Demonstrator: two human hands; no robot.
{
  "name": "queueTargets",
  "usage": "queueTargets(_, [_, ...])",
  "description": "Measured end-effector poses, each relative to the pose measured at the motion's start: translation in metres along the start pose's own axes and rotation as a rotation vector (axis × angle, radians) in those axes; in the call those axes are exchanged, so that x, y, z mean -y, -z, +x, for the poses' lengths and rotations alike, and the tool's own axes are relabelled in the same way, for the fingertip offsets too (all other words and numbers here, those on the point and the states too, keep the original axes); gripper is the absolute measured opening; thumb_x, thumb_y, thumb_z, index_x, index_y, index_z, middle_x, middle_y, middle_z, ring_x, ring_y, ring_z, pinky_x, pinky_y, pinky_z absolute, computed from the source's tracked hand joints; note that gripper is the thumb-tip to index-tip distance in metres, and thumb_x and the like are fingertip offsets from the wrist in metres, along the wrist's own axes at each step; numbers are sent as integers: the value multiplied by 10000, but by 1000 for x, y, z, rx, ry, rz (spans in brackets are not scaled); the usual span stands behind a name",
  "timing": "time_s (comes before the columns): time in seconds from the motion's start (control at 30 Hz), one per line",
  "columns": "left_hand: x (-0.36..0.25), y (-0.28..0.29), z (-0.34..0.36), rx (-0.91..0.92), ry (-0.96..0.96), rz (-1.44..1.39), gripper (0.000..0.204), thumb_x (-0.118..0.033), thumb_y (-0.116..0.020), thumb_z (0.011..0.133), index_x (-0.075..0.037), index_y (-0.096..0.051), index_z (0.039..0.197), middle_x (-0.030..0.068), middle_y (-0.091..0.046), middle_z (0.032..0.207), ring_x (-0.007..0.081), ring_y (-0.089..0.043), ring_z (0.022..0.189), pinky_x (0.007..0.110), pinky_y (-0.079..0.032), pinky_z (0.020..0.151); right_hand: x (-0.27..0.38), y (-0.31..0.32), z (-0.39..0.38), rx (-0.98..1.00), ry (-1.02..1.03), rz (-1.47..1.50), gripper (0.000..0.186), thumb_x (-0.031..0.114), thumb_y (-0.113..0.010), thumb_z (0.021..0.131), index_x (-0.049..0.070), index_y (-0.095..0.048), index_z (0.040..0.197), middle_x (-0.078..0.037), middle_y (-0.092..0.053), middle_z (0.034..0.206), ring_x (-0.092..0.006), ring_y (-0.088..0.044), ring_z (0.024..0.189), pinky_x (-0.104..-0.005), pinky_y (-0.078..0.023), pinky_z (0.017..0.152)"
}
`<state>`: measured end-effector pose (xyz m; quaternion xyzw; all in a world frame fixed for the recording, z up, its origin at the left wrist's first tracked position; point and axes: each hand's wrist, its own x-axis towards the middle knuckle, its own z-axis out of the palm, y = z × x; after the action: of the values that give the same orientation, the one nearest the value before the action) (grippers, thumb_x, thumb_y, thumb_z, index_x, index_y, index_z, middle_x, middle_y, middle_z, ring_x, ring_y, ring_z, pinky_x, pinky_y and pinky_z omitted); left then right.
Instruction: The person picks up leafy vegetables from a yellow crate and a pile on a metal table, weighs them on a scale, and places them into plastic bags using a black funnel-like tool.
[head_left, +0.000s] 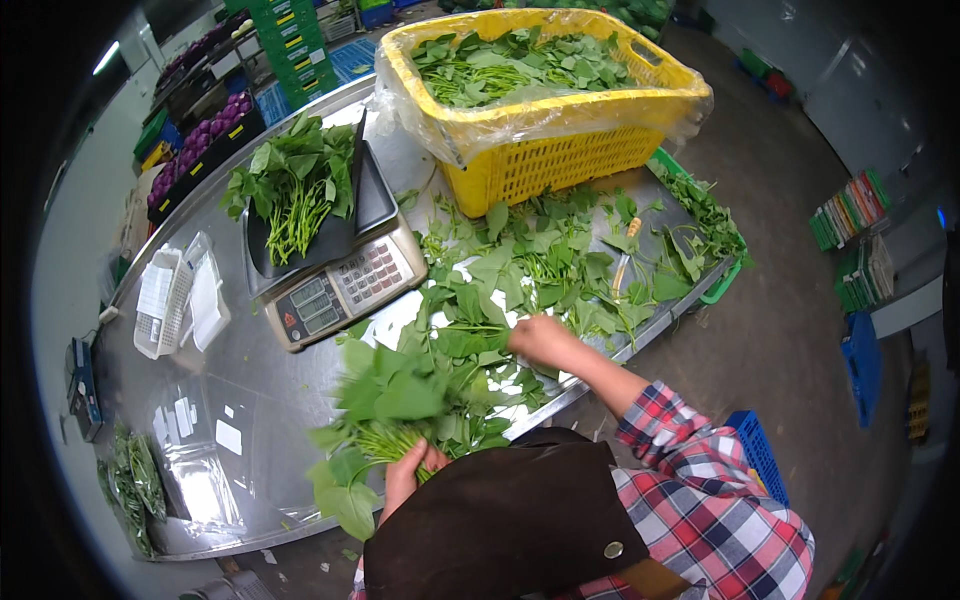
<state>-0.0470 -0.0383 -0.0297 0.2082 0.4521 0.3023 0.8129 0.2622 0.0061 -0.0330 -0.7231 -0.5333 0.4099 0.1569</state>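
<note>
My left hand [408, 468] is closed around a bunch of leafy green stems [395, 405] at the lower middle of the steel table [220, 390]. My right hand [540, 342], slightly blurred, pinches green stems among the loose leaves [520, 260] spread over the table. A knife with an orange handle [632, 228] lies among these leaves. Behind them stand a scale [345, 285], whose dark tray carries more greens [295, 190], and a yellow crate [560, 160] lined with clear plastic and filled with leaves.
White plastic baskets [165, 300] sit on the left, above bagged greens [135, 480] at the lower left. A green crate [725, 270] edges the table's right end; a blue crate [760, 450] stands below it. Purple vegetables [200, 140] and stacked green crates [290, 50] are behind.
</note>
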Motion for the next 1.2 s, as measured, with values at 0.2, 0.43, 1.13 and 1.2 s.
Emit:
queueTargets(0.2, [-17, -20, -22, 107, 297, -281, 239, -264, -496, 862, -36, -529, 797, 70, -558, 742, 180, -533, 686, 299, -437, 656, -41, -5, 28, -461, -251, -275, 314, 337, -591, 772, 26, -596, 814, -183, -609, 806, -352, -592, 762, -415, -466, 664])
queueTargets(0.43, [-22, -35, 8, 170, 85, -392, 229, -259, -559, 823, -42, -532, 890, 10, -426, 625, 148, -419, 605, 260, -343, 525, -9, 3, -8, -721, 287, 127, 151, 129, -619, 763, 7, -536, 798, -161, -562, 773, -283, -557, 674, -346, -434, 597])
queueTargets(1.13, [-22, -18, 63, -326, -206, -390, 129, -114, -550, 828, -6, -563, 899, 77, -587, 774, 138, -492, 592, 258, -407, 546, 71, -29, -65, -240, 430, 1246, 94, 111, -444, 892, 22, -463, 872, -130, -554, 903, -142, -553, 702, -276, -477, 629])
queueTargets(1.2, [-30, -8, 53, -282, -289, 40, 141, -115, -578, 816, 3, -578, 895, 78, -595, 798, 120, -501, 597, 245, -400, 545, 71, -2, -53, -119, 299, 1376, 207, 203, -386, 918, 18, -470, 959, -128, -568, 912, -148, -559, 714, -290, -478, 630])
